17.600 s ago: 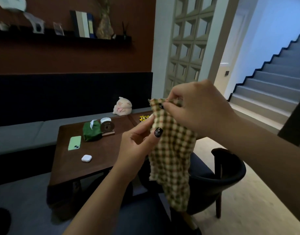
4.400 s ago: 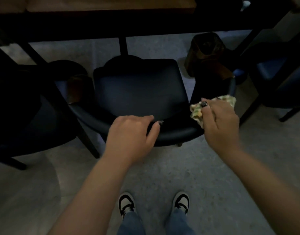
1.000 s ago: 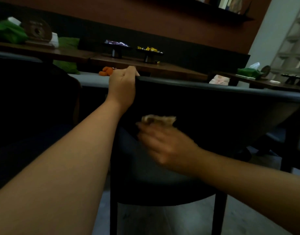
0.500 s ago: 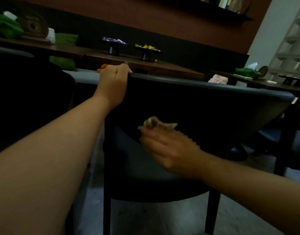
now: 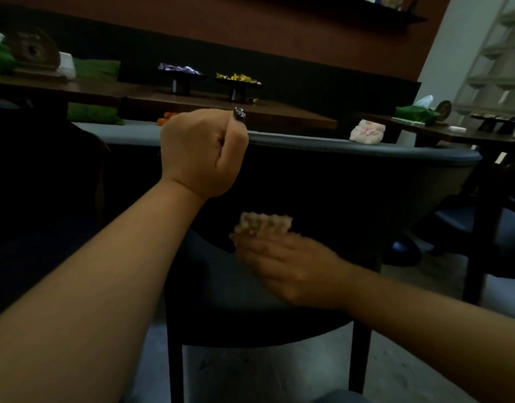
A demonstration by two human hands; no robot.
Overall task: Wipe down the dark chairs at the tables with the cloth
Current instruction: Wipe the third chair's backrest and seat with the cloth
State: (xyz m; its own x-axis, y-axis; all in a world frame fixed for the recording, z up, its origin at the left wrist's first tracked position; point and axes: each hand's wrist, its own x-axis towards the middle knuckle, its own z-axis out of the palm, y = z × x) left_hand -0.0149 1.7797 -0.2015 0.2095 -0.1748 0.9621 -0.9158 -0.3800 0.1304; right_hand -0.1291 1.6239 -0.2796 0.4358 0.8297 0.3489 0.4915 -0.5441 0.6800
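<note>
A dark chair (image 5: 352,181) with a curved backrest fills the middle of the low view, seen from behind. My left hand (image 5: 201,152) is closed over the top rim of its backrest at the left end. My right hand (image 5: 291,266) presses the bunched checked cloth (image 5: 265,223) against the outer back of the chair, below the rim. The right hand is blurred, and only the cloth's upper edge shows above the fingers.
Another dark chair (image 5: 41,199) stands close on the left and a third (image 5: 500,228) on the right. Behind are wooden tables (image 5: 192,103) with candy dishes (image 5: 238,82), a green pouch (image 5: 416,113) and a plush toy (image 5: 366,132) on the bench.
My right hand with the cloth has slid rightward along the chair's back. The view has shifted, so my left hand now sits nearer the centre, still gripping the rim.
</note>
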